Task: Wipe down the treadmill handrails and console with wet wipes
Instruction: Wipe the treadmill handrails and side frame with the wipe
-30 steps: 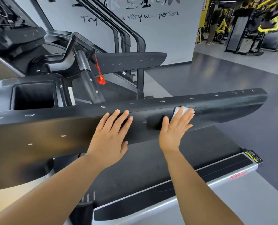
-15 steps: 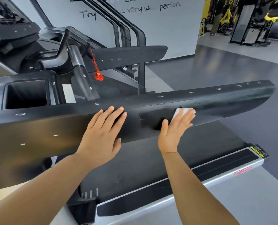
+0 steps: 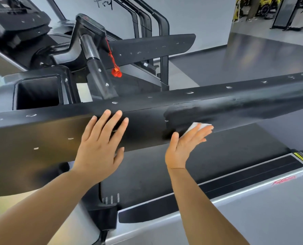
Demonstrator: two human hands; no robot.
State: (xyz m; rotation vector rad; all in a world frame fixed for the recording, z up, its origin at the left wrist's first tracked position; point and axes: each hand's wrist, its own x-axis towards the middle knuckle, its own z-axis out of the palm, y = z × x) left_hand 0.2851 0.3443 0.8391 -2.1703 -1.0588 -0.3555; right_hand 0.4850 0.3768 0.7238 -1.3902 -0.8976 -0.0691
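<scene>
A long black handrail (image 3: pixel 235 101) of the treadmill runs across the view from lower left to right. My right hand (image 3: pixel 184 144) presses a white wet wipe (image 3: pixel 198 125) flat against the rail's lower side face; a darker wet patch spreads to the right of it. My left hand (image 3: pixel 101 144) lies flat on the same rail with fingers spread, holding nothing. The far handrail (image 3: pixel 154 45) and the console (image 3: pixel 18 18) sit at the upper left.
A red safety clip (image 3: pixel 116 71) hangs on a cord by the centre post. A deep cup holder (image 3: pixel 37 92) sits left of it. The belt (image 3: pixel 218 156) and side rail (image 3: pixel 253 175) lie below. Another machine's black frame stands behind; gym equipment at far right.
My right hand has slid the wipe down to the rail's lower edge, leaving a wet streak. My left hand has stayed flat on the rail. The view tilted down a little.
</scene>
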